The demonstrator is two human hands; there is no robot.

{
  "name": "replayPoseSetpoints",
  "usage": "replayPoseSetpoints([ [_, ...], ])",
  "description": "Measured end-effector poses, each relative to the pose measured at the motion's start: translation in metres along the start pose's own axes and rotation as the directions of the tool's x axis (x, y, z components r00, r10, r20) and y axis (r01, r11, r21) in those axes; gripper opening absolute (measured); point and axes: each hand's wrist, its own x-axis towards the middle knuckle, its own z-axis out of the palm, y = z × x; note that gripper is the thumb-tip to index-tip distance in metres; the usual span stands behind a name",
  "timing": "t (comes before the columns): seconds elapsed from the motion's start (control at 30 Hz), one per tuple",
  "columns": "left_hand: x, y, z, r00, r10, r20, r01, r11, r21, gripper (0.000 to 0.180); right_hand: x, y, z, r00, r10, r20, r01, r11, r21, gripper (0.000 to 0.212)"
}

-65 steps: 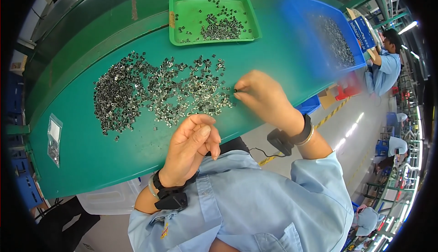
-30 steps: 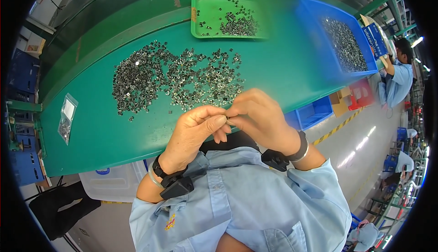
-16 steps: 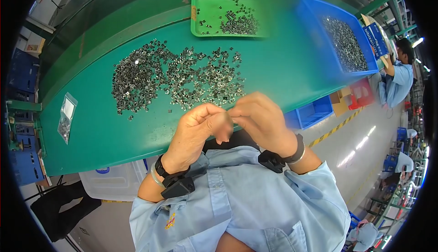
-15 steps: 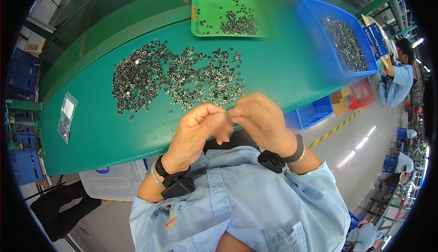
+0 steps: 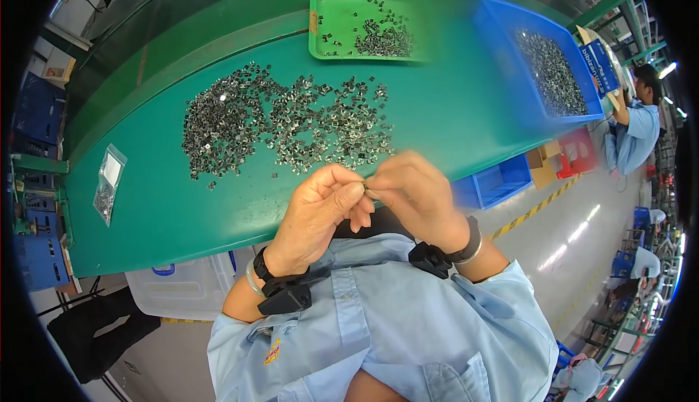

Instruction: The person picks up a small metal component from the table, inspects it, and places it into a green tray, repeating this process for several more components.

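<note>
My left hand [image 5: 318, 211] and my right hand [image 5: 416, 192] meet fingertip to fingertip just over the table's near edge. Thumb and forefinger of each are pinched together, and a tiny dark piece shows between them, too small to make out fully. It resembles the loose metal parts nearby. Beyond my hands, a spread of small black-and-silver metal parts [image 5: 226, 121] covers the middle of the green table [image 5: 182, 216]. The pile is dense on the left and thinner toward the right.
At the back stands a green tray [image 5: 331, 51] with similar parts. A blue bin [image 5: 510, 74] full of parts is at the right. A clear bag [image 5: 108, 183] lies at the left. Below the edge are a clear plastic box [image 5: 182, 289] and a blue crate [image 5: 502, 183]. A person [image 5: 635, 129] works at far right.
My hands stay pinched together in nearly the same place. The left hand's lower fingers, blurred before, now show sharply; the right hand has shifted slightly.
</note>
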Motion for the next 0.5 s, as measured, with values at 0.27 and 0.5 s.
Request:
replayPoseSetpoints([
  [0.27, 0.0016, -0.0086, 0.0018, 0.991, 0.061, 0.120, -0.049, 0.994, -0.100, 0.013, -0.0062, -0.0012, 0.0012, 0.998, 0.062, -0.013, -0.059, 0.981, 0.183, 0.021],
  [0.5, 0.0017, -0.0045, 0.0066, 0.998, 0.018, 0.057, -0.018, 1.000, -0.006, 0.014, -0.0047, 0.0027, -0.0033, 1.000, 0.020, -0.007, -0.019, 0.995, 0.102, 0.018],
])
